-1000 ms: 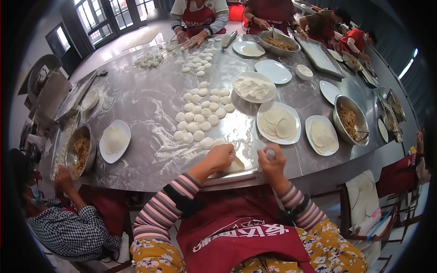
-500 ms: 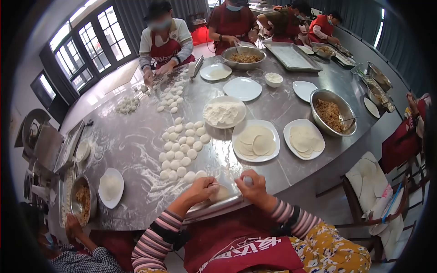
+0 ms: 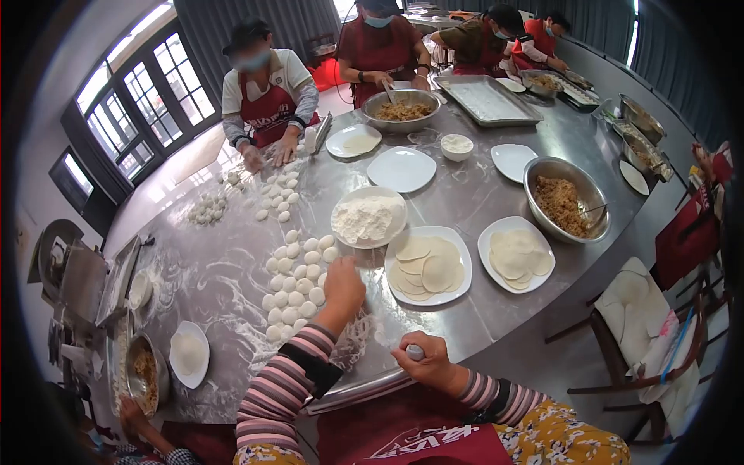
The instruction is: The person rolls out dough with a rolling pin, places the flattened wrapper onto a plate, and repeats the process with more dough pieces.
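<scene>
My left hand [image 3: 345, 285] reaches out over the steel table, between the rows of small round dough pieces [image 3: 296, 298] and a white plate [image 3: 394, 288] stacked with thin dough wrappers [image 3: 442, 273]. Its back faces me, so the fingertips and anything in them are hidden. Near the table's front edge, my right hand [image 3: 434, 363] is closed around a rolling pin [image 3: 415, 352]; only the pin's rounded grey end pokes out of the fist. Loose flour [image 3: 355, 341] covers the tabletop between my arms.
A plate of flour [image 3: 368, 218] stands ahead. To the right are a second plate of wrappers [image 3: 518, 254] and a steel bowl of filling [image 3: 559, 203]. Across the table a co-worker [image 3: 267, 97] handles dough; another co-worker's hand [image 3: 136, 415] is at a bowl [image 3: 159, 372] on the left.
My left hand has moved forward from a dough wrapper at the front edge to beside the dough pieces; that wrapper no longer shows there. The right hand keeps its grip. The view has shifted slightly.
</scene>
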A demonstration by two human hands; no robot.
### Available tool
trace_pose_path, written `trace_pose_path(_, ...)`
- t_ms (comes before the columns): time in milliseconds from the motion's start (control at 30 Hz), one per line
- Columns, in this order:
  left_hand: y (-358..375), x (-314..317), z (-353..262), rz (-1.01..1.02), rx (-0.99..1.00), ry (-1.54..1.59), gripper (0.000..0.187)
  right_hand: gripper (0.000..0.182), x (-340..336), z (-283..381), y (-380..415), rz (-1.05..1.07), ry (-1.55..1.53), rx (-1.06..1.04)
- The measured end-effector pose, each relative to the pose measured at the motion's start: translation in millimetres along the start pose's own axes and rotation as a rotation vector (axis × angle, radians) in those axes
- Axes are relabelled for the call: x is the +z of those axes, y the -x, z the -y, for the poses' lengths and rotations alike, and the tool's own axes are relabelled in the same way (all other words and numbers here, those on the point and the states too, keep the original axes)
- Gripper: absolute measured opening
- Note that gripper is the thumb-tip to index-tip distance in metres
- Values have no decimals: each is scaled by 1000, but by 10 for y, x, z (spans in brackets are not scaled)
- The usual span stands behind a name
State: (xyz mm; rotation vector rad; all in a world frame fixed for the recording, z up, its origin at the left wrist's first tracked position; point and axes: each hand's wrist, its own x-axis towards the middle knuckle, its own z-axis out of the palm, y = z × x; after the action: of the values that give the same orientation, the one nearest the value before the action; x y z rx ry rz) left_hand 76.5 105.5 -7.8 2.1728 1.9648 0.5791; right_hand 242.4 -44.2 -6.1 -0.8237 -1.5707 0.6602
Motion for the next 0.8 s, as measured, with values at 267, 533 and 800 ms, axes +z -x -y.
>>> trace_pose_path(267, 30, 40, 313, -98, 468, -220, 28, 17, 42, -19, -33, -33, 33, -4)
trace_pose_path(533, 280, -393, 67, 50, 387, -207, 9, 17, 72, -30, -1, -89, 41, 10)
trace_pose_path(800, 1224, -340, 296, 462, -26, 398, 24, 17, 120, -3, -179, -30, 88, 56)
